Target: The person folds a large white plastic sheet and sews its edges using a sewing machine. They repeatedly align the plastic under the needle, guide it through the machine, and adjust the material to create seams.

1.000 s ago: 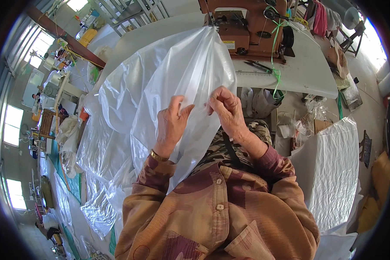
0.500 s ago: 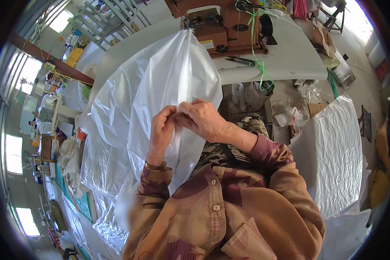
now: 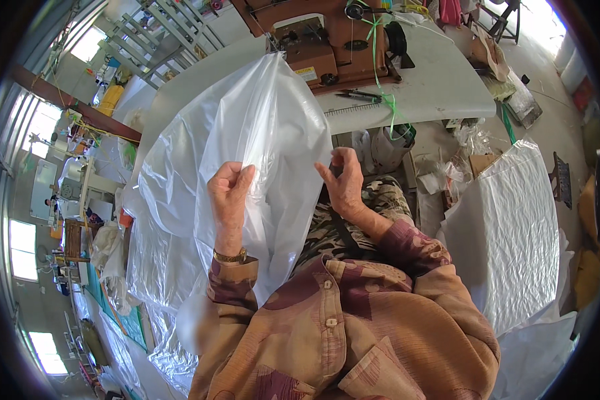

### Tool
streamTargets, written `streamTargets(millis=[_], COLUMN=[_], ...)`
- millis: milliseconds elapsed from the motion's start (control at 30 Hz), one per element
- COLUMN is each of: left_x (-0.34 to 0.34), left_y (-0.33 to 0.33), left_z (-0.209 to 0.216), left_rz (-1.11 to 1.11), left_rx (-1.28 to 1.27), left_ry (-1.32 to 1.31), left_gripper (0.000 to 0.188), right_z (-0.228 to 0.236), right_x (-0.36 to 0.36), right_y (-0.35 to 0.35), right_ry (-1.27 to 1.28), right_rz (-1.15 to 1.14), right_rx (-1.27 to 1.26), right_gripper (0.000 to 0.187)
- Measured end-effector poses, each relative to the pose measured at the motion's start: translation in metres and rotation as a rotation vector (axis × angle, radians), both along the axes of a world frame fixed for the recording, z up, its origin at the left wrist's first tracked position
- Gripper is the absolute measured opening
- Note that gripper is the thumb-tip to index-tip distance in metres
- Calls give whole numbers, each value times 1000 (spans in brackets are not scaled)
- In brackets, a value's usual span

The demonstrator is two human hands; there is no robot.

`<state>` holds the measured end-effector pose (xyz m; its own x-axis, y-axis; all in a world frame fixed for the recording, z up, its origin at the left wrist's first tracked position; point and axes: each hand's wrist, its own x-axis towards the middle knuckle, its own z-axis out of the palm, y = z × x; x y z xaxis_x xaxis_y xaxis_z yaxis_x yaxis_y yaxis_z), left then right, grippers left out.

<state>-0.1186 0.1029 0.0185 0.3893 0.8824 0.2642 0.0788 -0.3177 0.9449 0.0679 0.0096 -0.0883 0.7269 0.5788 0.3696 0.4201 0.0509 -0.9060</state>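
A large translucent white plastic sheet (image 3: 273,133) hangs in folds over the table edge and my lap. Its gathered top end reaches the needle area of a brown sewing machine (image 3: 313,50). My left hand (image 3: 231,193) pinches a fold of the sheet between thumb and fingers, near its middle. To the right of the sheet, my right hand (image 3: 347,185) is raised over my thigh, thumb and forefinger apart, with nothing visible between them.
On the grey table (image 3: 440,87) lie dark snips (image 3: 360,95) beside a ruler scale. A green cord (image 3: 380,60) hangs from the machine. A stack of silvery-white sheets (image 3: 517,233) stands at my right. More crumpled film (image 3: 163,260) spreads at the left.
My hands were together at the middle of the sheet. They have parted: the right has moved right, off the sheet, and its fingers have spread; the left has shifted slightly left.
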Motion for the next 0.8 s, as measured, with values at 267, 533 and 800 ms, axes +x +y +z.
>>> streamTargets(millis=[267,533,800], left_x=[-7,15,36], left_y=[2,-19,-20], left_z=[36,48,24], left_rz=[187,-65,-270], left_rx=[579,582,420], left_ry=[443,601,547], left_gripper=[9,5,10], right_z=[-28,49,57], right_x=[9,0,-12], right_y=[17,-28,-18], right_ry=[236,210,-335], right_rz=[341,806,797], right_rx=[-215,15,96], right_gripper=[31,22,18])
